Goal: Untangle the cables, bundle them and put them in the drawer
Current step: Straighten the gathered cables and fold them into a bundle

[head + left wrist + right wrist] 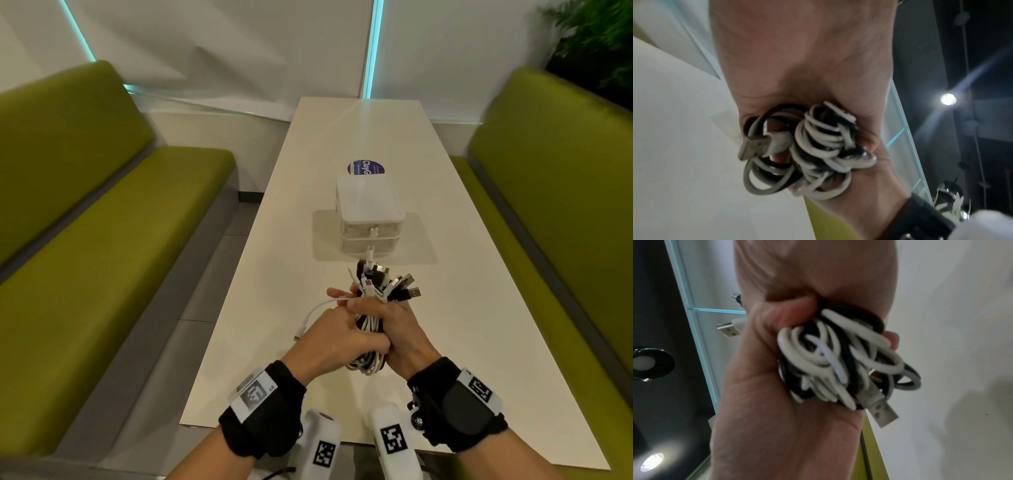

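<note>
Here, both hands (363,329) gripping cable bundle (371,322), above table (479,308)

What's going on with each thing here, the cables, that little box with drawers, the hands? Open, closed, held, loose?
Bundle of black and white cables: folded into loops, gripped off the table, plugs fanning out on top.
Loose white cable: pinched at one end, the rest trailing onto the table.
Small white plastic drawer box: on the table, both drawers closed.
Left hand: curled round the bundle.
Right hand: curled round the bundle.
Long white table: carries the box.
</note>
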`<state>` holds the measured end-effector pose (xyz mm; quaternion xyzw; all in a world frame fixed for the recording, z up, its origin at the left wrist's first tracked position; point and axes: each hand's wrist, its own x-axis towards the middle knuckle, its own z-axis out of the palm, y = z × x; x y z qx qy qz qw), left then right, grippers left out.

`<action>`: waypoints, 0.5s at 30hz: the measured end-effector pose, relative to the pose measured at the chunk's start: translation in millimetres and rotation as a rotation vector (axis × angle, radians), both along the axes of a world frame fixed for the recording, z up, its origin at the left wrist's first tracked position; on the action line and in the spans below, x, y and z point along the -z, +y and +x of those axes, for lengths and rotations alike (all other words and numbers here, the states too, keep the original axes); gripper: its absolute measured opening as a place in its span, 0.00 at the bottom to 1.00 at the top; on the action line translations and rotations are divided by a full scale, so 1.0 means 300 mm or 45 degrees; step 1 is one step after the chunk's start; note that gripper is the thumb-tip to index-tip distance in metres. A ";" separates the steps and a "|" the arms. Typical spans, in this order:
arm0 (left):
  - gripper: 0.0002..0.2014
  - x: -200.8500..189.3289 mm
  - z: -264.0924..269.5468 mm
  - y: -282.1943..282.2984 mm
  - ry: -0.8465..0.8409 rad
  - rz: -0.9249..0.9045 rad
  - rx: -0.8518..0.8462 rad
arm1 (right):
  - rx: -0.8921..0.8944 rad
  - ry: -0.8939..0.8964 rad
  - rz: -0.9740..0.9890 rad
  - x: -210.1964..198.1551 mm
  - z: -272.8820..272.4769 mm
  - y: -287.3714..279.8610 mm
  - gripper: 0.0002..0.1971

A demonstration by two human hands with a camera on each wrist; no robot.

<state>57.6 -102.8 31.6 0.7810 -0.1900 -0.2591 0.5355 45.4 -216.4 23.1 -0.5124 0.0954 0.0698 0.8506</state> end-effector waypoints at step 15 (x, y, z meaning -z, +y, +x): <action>0.11 -0.018 0.055 0.222 -0.280 -0.164 -0.491 | 0.241 -0.003 0.004 -0.003 0.006 -0.020 0.20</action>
